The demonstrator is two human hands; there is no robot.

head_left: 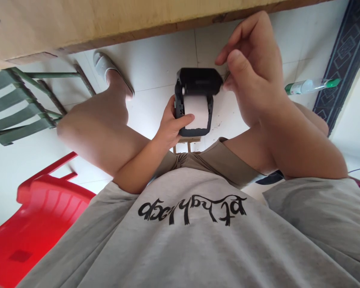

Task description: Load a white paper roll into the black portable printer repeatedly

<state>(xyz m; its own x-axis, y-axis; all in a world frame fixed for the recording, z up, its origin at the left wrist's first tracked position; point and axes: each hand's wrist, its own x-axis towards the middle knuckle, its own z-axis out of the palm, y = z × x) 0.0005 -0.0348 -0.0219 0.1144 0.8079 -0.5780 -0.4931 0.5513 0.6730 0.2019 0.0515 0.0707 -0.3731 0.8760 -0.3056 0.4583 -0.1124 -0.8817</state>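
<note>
My left hand (171, 124) grips the left side of a small black printer (200, 82), its thumb lying over the frame near the white paper roll (196, 108) inside. The printer is held above the floor between my knees, with the paper bay exposed. Close to the printer's upper right corner is my right hand (252, 64), raised with its fingers loosely bent and apart. Nothing plainly shows in it. Whether its lower fingertips touch the printer's corner I cannot tell.
A wooden table edge (138, 28) runs across the top. On the left stand a green slatted chair (18, 108) and a red plastic chair (48, 204). A plastic bottle with a green cap (312, 85) lies on the floor at right, near a dark patterned border (345, 52).
</note>
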